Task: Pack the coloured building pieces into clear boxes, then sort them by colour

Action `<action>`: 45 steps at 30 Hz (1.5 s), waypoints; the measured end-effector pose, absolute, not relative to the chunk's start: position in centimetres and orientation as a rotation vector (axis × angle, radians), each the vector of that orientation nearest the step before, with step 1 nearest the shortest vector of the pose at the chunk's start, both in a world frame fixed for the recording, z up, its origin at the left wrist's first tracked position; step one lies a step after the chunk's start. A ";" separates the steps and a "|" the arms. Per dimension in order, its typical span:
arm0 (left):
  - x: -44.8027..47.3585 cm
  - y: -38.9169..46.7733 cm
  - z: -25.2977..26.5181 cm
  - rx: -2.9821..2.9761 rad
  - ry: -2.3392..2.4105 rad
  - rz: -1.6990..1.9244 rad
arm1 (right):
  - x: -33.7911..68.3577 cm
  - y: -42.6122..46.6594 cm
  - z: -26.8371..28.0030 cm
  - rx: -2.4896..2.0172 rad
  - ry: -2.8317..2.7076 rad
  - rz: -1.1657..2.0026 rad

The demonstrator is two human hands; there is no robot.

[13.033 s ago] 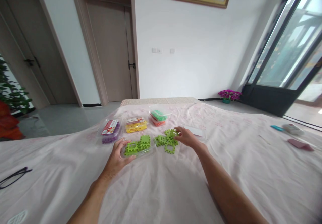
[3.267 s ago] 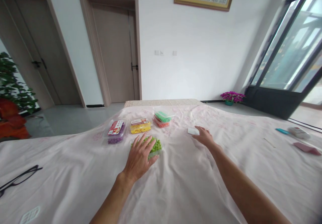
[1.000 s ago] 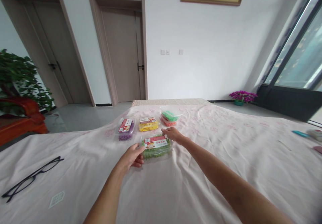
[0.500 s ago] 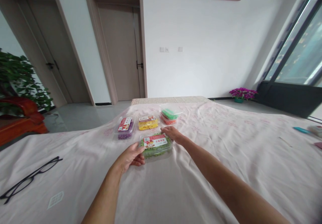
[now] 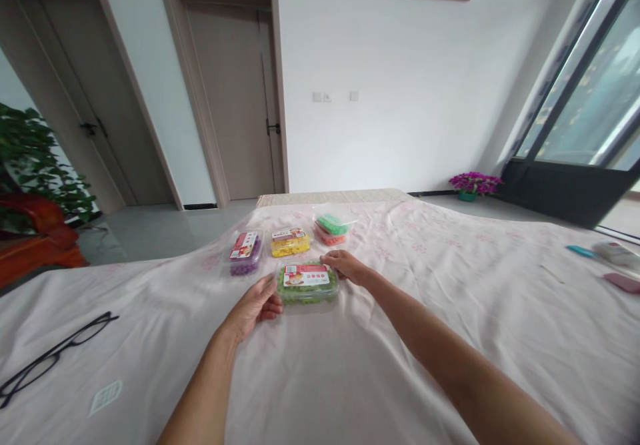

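Observation:
A clear plastic box (image 5: pixel 311 291) of small green pieces, with a red and white label on its lid, lies flat on the pale floral cloth (image 5: pixel 320 378). Against its left side is my left hand (image 5: pixel 255 306), thumb at the edge and fingers curled. My right hand (image 5: pixel 347 267) grips the back right corner. Just behind sit a similar box of yellow pieces (image 5: pixel 290 247) and, to the left, a box of purple pieces (image 5: pixel 246 266). Further back right, a green-filled box (image 5: pixel 331 223) rests over a layer of orange-red pieces (image 5: pixel 327 237).
Black-framed glasses (image 5: pixel 55 355) lie at left. Towards the right edge are a blue item (image 5: pixel 580 251), a whitish object (image 5: pixel 616 254), a pink flat item (image 5: pixel 623 283) and a thin stick (image 5: pixel 551 273). Purple flowers (image 5: pixel 475 183) stand on the floor beyond.
The left thumb has drawn back from the label to the green box's left edge. The right hand stays at the back right corner. The view has shifted slightly.

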State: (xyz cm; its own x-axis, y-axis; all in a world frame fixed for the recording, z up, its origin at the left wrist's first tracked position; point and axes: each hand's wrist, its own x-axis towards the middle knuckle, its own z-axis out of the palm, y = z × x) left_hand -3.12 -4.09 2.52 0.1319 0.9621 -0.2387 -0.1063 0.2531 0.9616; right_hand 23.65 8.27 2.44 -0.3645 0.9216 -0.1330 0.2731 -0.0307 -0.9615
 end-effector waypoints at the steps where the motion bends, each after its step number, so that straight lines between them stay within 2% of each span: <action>1: -3.0 -4.0 2.4 0.976 1.146 1.050 | 24.7 8.0 2.5 -1.247 -1.660 1.438; 7: -1.7 -3.1 0.2 1.295 1.526 1.377 | 34.4 6.0 3.4 -1.350 -1.568 1.381; 12: -1.6 -2.5 -1.1 1.872 1.778 1.227 | 43.3 4.0 3.2 -1.531 -1.181 1.152; 18: -2.0 -2.1 -1.8 2.177 1.970 1.053 | 49.5 1.9 2.6 -1.559 -0.779 0.962; 24: -2.1 -1.9 -2.4 2.239 2.074 0.855 | 50.8 1.0 2.0 -1.530 -0.723 0.917; 36: -2.1 -2.1 -2.2 2.214 2.060 0.867 | 51.2 4.3 2.3 -1.638 -0.797 0.806; 45: -1.9 -1.8 -2.3 2.200 2.067 0.853 | 52.2 6.7 6.6 -1.912 -0.894 0.509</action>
